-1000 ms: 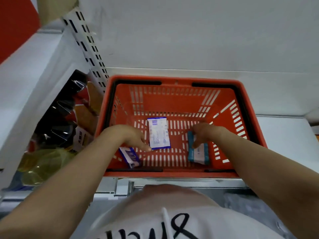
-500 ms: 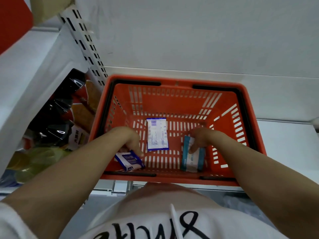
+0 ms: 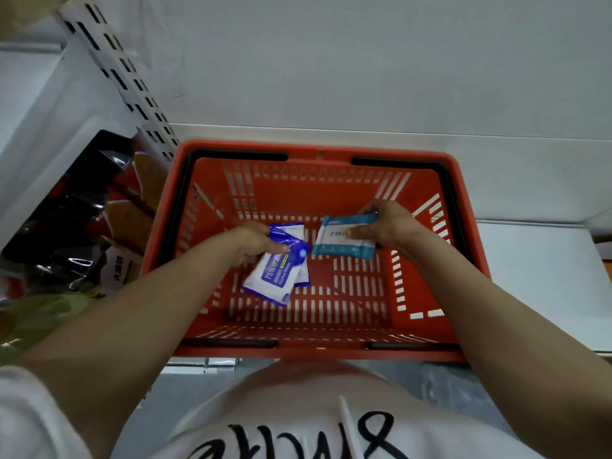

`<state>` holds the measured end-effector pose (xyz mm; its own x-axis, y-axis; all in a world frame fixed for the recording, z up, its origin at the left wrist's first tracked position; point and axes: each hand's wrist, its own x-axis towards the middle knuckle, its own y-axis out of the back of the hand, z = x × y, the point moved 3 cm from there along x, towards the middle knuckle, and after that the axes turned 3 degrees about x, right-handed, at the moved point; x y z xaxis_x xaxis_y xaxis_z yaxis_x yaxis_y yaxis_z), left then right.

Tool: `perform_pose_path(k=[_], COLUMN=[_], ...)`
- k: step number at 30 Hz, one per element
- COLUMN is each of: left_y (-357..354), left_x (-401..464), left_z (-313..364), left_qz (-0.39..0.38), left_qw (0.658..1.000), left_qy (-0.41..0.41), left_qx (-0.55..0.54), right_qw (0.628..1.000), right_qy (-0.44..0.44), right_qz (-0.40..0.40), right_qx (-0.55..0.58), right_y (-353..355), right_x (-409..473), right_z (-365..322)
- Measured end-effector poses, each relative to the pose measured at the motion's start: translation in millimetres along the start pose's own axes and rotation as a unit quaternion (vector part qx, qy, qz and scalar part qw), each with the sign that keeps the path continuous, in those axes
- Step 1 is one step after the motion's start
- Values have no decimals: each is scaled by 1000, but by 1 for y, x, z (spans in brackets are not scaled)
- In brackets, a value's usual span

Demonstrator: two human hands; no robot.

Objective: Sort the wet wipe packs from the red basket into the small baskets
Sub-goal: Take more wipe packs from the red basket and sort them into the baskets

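While both arms reach into the red basket (image 3: 463, 207) at the centre of the frame, the left hand (image 3: 251, 243) grips a blue-and-white wipe pack (image 3: 276, 276), with a second pack of the same colours just behind it. The right hand (image 3: 385, 226), right of centre, pinches a teal-and-white wipe pack (image 3: 334, 241) between thumb and fingers. Snack bags (image 3: 82, 220) crowd the shelf at the left edge.

Red basket (image 3: 318, 150) open on top; slotted upright (image 3: 132, 81) crowds left rim.
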<state>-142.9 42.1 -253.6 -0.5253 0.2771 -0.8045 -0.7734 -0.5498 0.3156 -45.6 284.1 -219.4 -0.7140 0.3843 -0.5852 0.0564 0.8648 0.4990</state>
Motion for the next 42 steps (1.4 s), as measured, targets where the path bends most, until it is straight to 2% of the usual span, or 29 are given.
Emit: perform_pose_path(k=[3, 5, 7, 9, 13, 17, 22, 27, 32, 35, 38, 42], left_y=[-15, -19, -22, -25, -31, -35, -43, -41, -33, -35, -46, -82], left_x=[15, 23, 23, 22, 24, 23, 9, -26, -57, -76, -102, -144], left_z=[-1, 2, 11, 20, 22, 19, 36, 60, 66, 65, 63, 66], left_qz=[32, 83, 149, 187, 173, 154, 26, -57, -70, -55, -53, -82], left_qw=[997, 996, 975, 957, 974, 986, 993, 963, 928, 912, 905, 892], left_qy=[-7, -1, 16, 29, 70, 52, -8, -72, -126, -152, -169, -188], left_qx=[-75, 14, 165, 218, 127, 32, -118, -255, -345, -377, -387, -403], right_qw=[998, 994, 989, 985, 975, 965, 951, 908, 884, 883, 874, 838], right_qy=[-37, -60, -75, -79, -89, -93, -83, -24, 53, 61, 75, 106], right_qz=[-4, -16, -33, -52, -67, -49, -3, 46, 115, 108, 135, 168], right_qx=[46, 89, 123, 147, 193, 238, 299, 416, 450, 453, 460, 509], right_y=[10, 15, 18, 17, 17, 21, 24, 14, 7, 6, 11, 26], right_x=[-9, -17, -26, -35, -48, -59, -72, -91, -117, -139, -163, -205], right_z=[4, 7, 9, 11, 14, 15, 15, 4, 5, 12, 20, 44])
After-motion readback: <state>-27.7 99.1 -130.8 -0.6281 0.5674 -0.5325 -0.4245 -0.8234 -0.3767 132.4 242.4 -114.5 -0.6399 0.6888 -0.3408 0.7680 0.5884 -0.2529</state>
